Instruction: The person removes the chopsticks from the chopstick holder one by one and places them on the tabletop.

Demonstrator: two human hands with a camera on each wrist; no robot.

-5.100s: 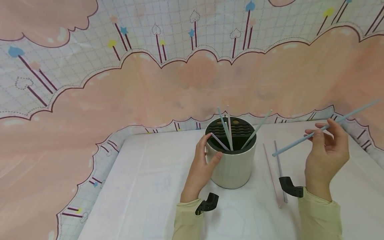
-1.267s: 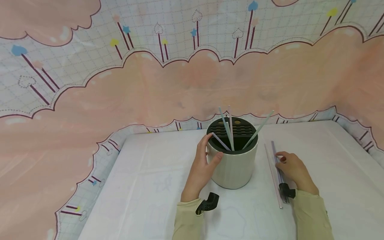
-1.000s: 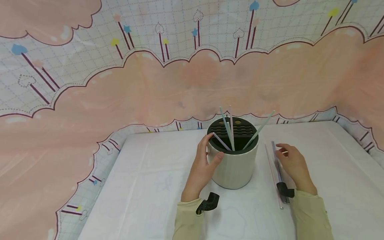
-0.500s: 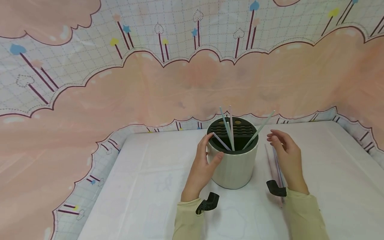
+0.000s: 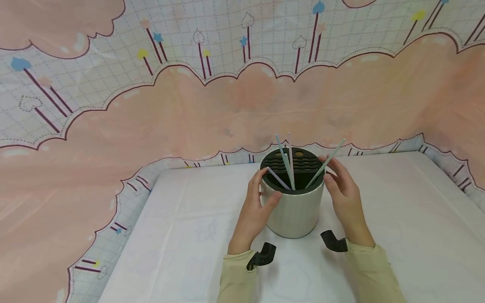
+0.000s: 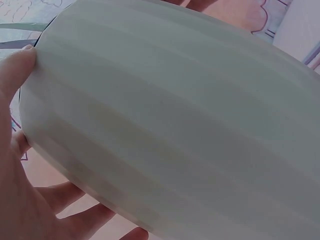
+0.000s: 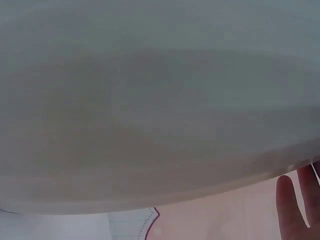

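In the head view a pale cylindrical holder stands upright on the table, with a dark slotted top. Several thin pastel straws lean in its open compartment. My left hand grips its left side, fingers behind the rim and thumb in front; the left wrist view shows those fingers spread around the wall. On the opposite side my right hand holds the rim, its fingers behind a green straw that slants out. In the right wrist view its fingertips are at the holder's edge.
A few loose straws show on the white table at the left wrist view's upper right; in the head view my right hand and arm hide them. A peach and white printed cloth hangs behind the table.
My right hand has laid a blue straw beside the loose ones, let go, and moved left to the holder's right side. My left hand and the holder have stayed in place.
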